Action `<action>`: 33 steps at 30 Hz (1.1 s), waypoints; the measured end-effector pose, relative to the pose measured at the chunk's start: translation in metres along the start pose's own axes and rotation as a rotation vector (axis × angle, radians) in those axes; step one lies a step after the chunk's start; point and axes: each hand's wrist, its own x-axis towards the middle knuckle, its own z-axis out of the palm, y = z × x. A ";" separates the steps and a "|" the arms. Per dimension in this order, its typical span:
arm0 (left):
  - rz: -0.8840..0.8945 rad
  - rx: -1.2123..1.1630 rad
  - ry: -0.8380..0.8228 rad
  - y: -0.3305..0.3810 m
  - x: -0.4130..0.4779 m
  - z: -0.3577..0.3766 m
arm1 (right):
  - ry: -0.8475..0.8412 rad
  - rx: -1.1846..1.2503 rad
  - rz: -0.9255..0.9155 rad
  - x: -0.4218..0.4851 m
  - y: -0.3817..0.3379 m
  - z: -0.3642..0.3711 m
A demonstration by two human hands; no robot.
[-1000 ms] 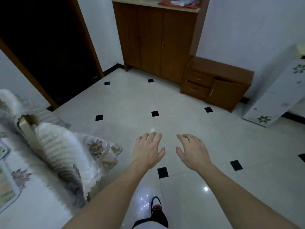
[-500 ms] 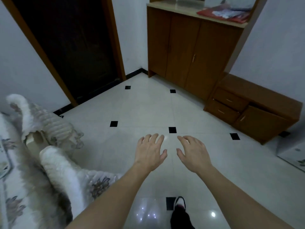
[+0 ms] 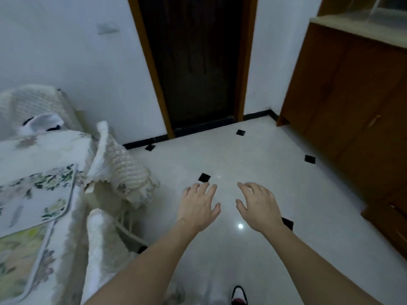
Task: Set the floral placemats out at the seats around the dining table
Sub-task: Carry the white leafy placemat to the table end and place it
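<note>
stood over a pale tiled floor (image 3: 242, 155) that ran on past the left hand (image 3: 198, 208) and right hand (image 3: 257, 208) to a dark door (image 3: 198, 62). had a brown cabinet (image 3: 352, 95) well off to the right of the right hand, and the table (image 3: 48, 148), draped and flowered, well to the left of the left hand. showed two chairs (image 3: 125, 172) in quilted covers between the left hand and the table's edge. found two floral mats (image 3: 39, 194) already flat on the table, one beyond the other, both far left of the left hand and well apart from it. held both hands side by side, palms down, fingers spread and slack, gripping nothing, touching nothing. caught a shoe (image 3: 239, 293) below and between the wrists.

read as a walk round the table toward another seat, with no loose mat in view. seemed best done by turning left, taking a mat flat by two edges with both hands, laying it square to the table's rim before a chair, then smoothing it from the middle outward. risked snagging a chair's cover on the way in.

showed the cabinet's doors closed, so hid whatever lay inside. bore something clear on top, too blurred to name.
</note>
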 end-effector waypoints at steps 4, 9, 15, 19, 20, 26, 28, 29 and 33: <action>-0.177 0.017 0.045 -0.029 0.030 -0.008 | -0.028 0.010 -0.168 0.073 -0.011 0.006; -0.395 0.036 0.068 -0.078 0.030 -0.012 | -0.111 0.046 -0.379 0.137 -0.051 0.026; -0.651 0.048 0.112 -0.147 0.009 -0.021 | -0.159 0.083 -0.645 0.198 -0.140 0.055; -0.782 0.074 0.149 -0.195 -0.007 -0.020 | -0.160 0.108 -0.795 0.225 -0.209 0.072; -0.816 0.082 0.154 -0.209 -0.011 -0.019 | -0.163 0.110 -0.831 0.231 -0.227 0.076; -1.054 0.033 0.181 -0.307 -0.038 -0.012 | -0.180 0.100 -1.012 0.273 -0.355 0.106; -1.126 0.017 0.207 -0.338 -0.052 -0.008 | -0.200 0.114 -1.060 0.282 -0.398 0.117; -1.161 0.019 0.214 -0.352 -0.060 -0.006 | -0.205 0.125 -1.087 0.286 -0.418 0.123; -1.324 0.002 0.227 -0.405 -0.089 -0.002 | -0.225 0.134 -1.209 0.299 -0.491 0.146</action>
